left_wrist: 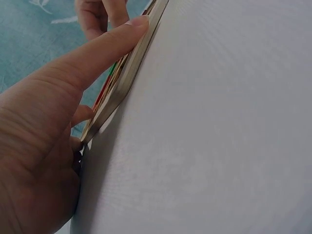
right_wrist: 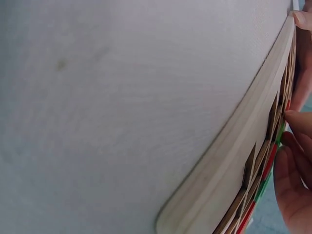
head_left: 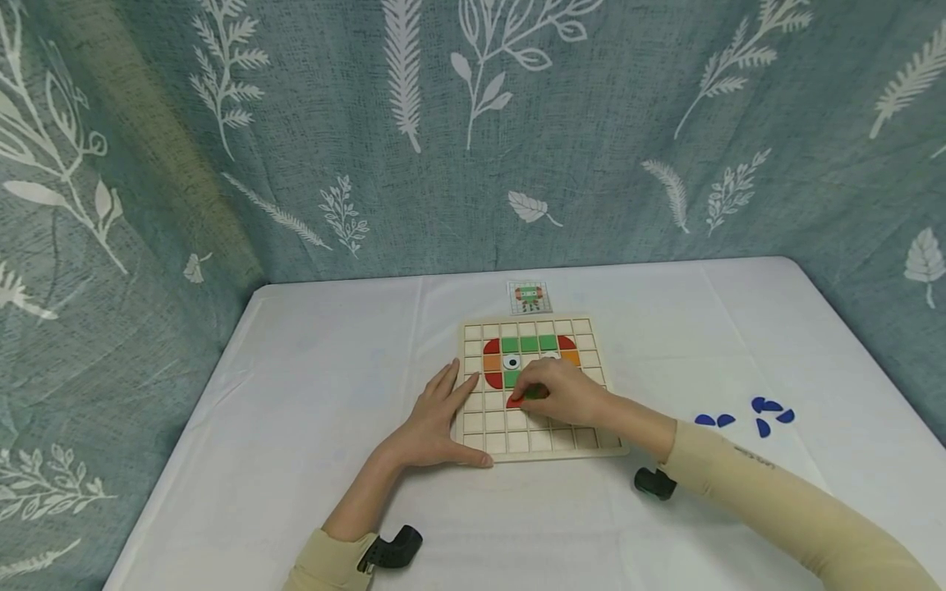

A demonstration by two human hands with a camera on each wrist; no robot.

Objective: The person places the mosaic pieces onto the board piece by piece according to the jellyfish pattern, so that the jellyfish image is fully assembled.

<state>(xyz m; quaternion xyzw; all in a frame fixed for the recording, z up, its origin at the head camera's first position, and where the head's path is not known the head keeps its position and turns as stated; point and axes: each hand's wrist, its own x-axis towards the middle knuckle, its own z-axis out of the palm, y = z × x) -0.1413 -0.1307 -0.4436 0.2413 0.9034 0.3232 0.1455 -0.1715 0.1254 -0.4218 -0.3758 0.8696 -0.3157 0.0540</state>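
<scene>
A pale wooden grid board point(head_left: 547, 456) lies on the table with coloured tiles in its cells. My left hand point(head_left: 429, 419) is spread along its left side, thumb at the near edge and fingertips at the left rim; the left wrist view shows the thumb point(left_wrist: 112, 46) on the frame. Over the middle of the board, my right hand point(head_left: 565, 392) pinches a red quarter-circle piece point(head_left: 513, 403) at a cell below the green tiles. The right wrist view shows these fingers point(right_wrist: 292, 180) close over the board. Part of the pattern is hidden beneath this hand.
A small picture card point(head_left: 529, 298) with a similar coloured figure lies behind the board. Several blue petal-shaped pieces point(head_left: 764, 428) lie on the white tablecloth point(head_left: 332, 369) to the right. A patterned green-blue curtain point(head_left: 443, 205) hangs around the table's back and sides.
</scene>
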